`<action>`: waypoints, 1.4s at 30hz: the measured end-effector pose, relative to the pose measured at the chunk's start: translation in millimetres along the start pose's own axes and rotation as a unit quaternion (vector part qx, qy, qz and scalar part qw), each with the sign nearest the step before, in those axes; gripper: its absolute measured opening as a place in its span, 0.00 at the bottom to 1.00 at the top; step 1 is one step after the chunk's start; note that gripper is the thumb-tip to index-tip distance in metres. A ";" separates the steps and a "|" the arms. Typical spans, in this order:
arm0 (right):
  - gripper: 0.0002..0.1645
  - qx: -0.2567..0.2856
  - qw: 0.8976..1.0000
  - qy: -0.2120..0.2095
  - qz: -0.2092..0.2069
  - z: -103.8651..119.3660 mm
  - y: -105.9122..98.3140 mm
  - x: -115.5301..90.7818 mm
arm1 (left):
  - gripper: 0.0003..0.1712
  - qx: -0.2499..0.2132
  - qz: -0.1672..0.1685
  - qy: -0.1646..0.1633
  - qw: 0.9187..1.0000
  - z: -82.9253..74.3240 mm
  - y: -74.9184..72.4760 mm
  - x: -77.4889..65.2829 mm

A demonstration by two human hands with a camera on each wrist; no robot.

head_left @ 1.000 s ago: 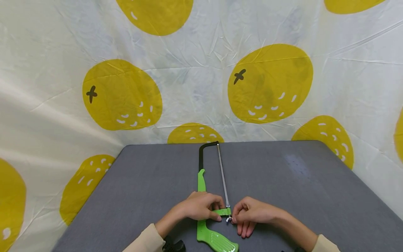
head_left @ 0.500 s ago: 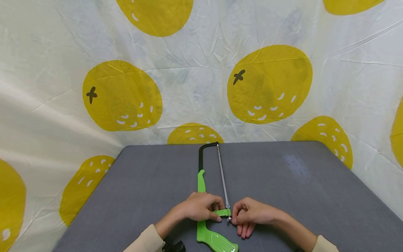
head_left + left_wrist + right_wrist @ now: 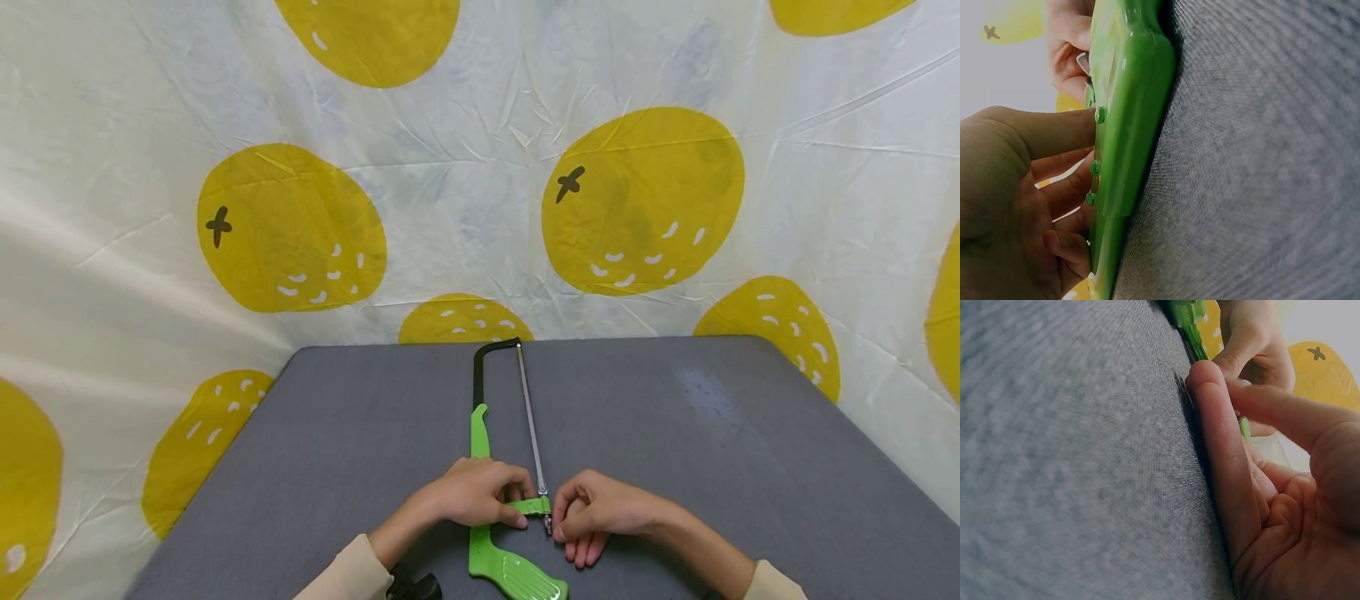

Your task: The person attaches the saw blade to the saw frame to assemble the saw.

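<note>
A hacksaw (image 3: 516, 572) with a green handle lies on the grey table, its black frame end and thin metal blade (image 3: 529, 417) pointing away from me. My left hand (image 3: 480, 492) reaches over the green frame and grips the short green crosspiece (image 3: 534, 506) at the blade's near end. In the left wrist view its thumb and fingers meet the green body (image 3: 1132, 125). My right hand (image 3: 611, 506) pinches the small metal wing nut (image 3: 547, 525) just below that crosspiece with thumb and index finger. In the right wrist view, the fingers mostly hide the nut.
The grey table (image 3: 360, 433) extends to either side and behind the saw. A white cloth with yellow fruit shapes (image 3: 645, 200) hangs along its back and sides. A black object (image 3: 420, 587) shows beside the left sleeve at the bottom edge.
The wing nut has turned: its wings pointed down to the left, then sideways, and now stand closer to the right fingertips. The left hand and hacksaw keep their place.
</note>
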State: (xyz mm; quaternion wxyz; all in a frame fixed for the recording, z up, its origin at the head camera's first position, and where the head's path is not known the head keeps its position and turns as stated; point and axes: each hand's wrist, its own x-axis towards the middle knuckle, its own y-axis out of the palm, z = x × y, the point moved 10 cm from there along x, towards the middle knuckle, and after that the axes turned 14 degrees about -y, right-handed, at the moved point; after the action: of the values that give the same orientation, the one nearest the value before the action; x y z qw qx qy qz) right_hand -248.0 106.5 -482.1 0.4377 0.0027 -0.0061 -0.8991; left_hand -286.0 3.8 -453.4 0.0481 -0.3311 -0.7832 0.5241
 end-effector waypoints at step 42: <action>0.20 -0.035 0.999 0.012 -0.021 0.7 -2.7 1.3 | 0.08 -0.006 0.004 -0.003 1.000 2.0 2.0 2.5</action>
State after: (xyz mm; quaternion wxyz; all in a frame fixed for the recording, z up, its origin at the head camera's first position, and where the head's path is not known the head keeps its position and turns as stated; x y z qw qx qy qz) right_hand -250.9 107.1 -481.5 0.4189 -0.0015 0.0308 -0.9075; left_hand -287.8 4.1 -456.7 0.0419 -0.3335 -0.7848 0.5207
